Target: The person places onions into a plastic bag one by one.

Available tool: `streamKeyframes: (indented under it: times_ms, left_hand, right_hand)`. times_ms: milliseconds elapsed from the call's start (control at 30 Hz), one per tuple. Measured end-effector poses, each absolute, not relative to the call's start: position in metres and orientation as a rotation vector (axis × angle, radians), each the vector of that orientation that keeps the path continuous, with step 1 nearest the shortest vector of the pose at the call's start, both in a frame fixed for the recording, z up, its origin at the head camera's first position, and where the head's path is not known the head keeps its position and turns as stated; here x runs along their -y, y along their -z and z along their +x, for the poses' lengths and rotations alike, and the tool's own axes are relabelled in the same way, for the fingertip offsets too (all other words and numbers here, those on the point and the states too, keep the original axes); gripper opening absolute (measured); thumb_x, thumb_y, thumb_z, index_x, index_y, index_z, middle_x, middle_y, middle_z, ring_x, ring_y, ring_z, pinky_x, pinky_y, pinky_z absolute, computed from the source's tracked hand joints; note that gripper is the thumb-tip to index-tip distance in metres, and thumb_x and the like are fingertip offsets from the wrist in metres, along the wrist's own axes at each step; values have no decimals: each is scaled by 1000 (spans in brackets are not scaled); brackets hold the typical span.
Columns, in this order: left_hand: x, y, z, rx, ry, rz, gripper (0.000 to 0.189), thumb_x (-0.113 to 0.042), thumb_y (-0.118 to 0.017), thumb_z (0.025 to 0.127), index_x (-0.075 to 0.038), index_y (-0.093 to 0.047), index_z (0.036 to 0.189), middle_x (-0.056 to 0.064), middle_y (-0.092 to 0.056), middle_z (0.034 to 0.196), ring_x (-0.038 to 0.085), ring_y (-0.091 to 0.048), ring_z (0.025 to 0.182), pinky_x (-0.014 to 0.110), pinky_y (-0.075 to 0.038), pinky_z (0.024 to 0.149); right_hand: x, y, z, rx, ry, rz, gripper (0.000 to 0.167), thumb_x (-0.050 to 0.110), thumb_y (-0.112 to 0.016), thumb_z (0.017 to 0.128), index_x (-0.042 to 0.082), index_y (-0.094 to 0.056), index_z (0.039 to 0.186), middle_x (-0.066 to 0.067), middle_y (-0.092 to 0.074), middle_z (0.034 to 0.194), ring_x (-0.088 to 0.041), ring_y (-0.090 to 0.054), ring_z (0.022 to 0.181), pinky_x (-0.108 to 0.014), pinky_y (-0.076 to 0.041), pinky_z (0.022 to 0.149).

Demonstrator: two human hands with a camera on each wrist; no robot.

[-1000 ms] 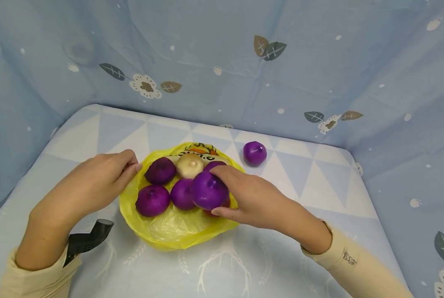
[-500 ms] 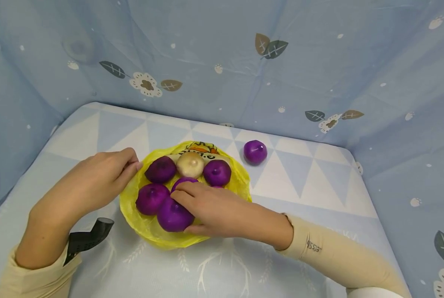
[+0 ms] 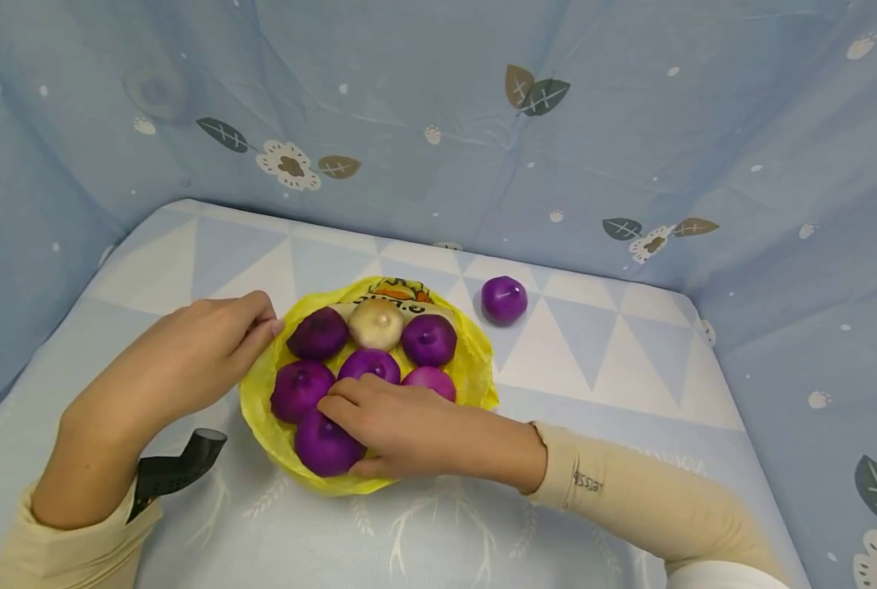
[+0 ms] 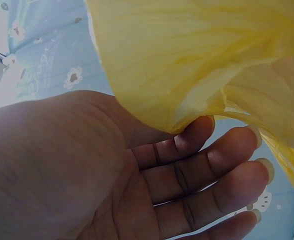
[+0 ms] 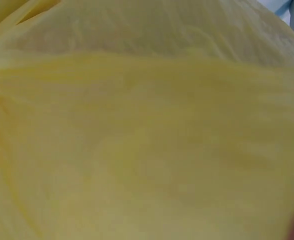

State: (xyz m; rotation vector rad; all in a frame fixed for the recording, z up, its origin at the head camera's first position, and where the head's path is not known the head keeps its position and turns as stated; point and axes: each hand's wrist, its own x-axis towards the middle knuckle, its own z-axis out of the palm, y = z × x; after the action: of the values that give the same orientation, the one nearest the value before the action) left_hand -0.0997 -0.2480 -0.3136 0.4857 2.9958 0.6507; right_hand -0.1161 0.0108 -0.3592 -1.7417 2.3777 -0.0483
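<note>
A yellow plastic bag (image 3: 313, 483) lies opened wide on the bed-like surface with several purple onions and one pale onion (image 3: 375, 325) in it. My left hand (image 3: 177, 364) pinches the bag's left rim; in the left wrist view the thumb and index finger meet at the yellow film (image 4: 172, 90). Reaching over the bag's right side, my right hand (image 3: 409, 425) grips a purple onion (image 3: 326, 444) at the front left inside. Another purple onion (image 3: 299, 391) sits just behind it. A pinker onion (image 3: 431, 382) shows behind the right hand. Yellow film (image 5: 147, 140) fills the right wrist view.
One loose purple onion (image 3: 504, 300) lies on the patterned cloth (image 3: 630, 368) behind and right of the bag. A blue curtain (image 3: 424, 123) hangs along the back and sides. A black wrist mount (image 3: 181, 466) juts from under the left wrist.
My right hand has carried the purple onion left and down, from above the bag's right side to its front left. My left hand keeps its pinch on the rim.
</note>
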Motion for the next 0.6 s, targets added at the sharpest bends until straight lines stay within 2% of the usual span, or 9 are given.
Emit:
streamKeyframes:
  times_ms: [300, 600]
  left_hand:
    - [247, 312, -99, -2990, -651, 484, 22, -23, -49, 113, -14, -55, 94, -3, -44, 70, 14, -44, 64, 34, -37, 59]
    - [245, 312, -98, -2971, -657, 496, 21, -22, -51, 112, -14, -56, 93, -2, -44, 71, 14, -44, 64, 34, -38, 60]
  right_hand:
    - [0, 367, -113, -2366, 13, -1854, 62, 44, -77, 95, 15, -55, 146, -3, -53, 132, -18, -57, 103, -22, -47, 92]
    - [6, 373, -111, -2358, -38, -1859, 66, 44, -78, 94, 15, -53, 147, -2, -53, 132, -17, -57, 100, -20, -48, 89]
